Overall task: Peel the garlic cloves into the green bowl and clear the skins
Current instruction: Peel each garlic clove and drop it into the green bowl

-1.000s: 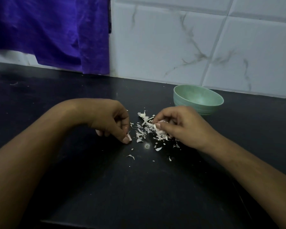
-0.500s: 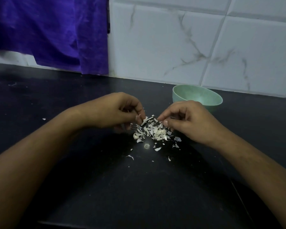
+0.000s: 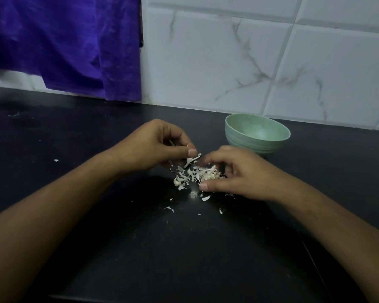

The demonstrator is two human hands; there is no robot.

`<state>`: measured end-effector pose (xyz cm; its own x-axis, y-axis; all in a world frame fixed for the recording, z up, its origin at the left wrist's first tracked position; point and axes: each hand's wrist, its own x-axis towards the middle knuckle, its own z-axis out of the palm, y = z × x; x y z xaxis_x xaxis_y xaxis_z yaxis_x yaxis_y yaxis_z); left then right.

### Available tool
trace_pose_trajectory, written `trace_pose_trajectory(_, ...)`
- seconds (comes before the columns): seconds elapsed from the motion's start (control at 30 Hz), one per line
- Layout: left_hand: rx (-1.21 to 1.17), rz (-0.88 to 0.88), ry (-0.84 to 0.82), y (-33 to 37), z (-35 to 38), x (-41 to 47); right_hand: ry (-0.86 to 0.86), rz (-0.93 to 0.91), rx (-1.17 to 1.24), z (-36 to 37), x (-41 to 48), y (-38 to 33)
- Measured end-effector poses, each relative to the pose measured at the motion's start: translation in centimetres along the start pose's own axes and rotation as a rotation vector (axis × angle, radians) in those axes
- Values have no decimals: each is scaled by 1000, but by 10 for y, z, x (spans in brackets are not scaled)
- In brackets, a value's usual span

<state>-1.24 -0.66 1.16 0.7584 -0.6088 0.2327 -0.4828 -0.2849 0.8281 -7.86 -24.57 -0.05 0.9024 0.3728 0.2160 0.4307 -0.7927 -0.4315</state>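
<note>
The right hand point(image 3: 234, 174) has dropped onto the white papery garlic skins point(image 3: 197, 174), grip curled round them; the left hand point(image 3: 155, 147) pinches a flake. Likely clearing: next, scoop them, avoiding the pale green round bowl point(image 3: 258, 147) at two o'clock.

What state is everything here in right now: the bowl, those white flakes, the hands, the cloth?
Black counter: flecked with stray flakes.
Pale green round bowl: upright, bottom hidden from view.
Left hand: fingers curled, seemingly pinching a skin scrap.
Right hand: fingers curled round the heap's right side.
Heap of white papery garlic skins: loose, between both hands.
Purple cloth: hanging, creased.
</note>
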Motion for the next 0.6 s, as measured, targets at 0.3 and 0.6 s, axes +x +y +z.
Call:
trace_pose_trajectory(0.3,89,-37,1,-2,5,-2,70,-30,158,3,4,1)
trace_pose_trajectory(0.6,161,-67,44,-1,4,-3,27,-8,175,-2,0,0)
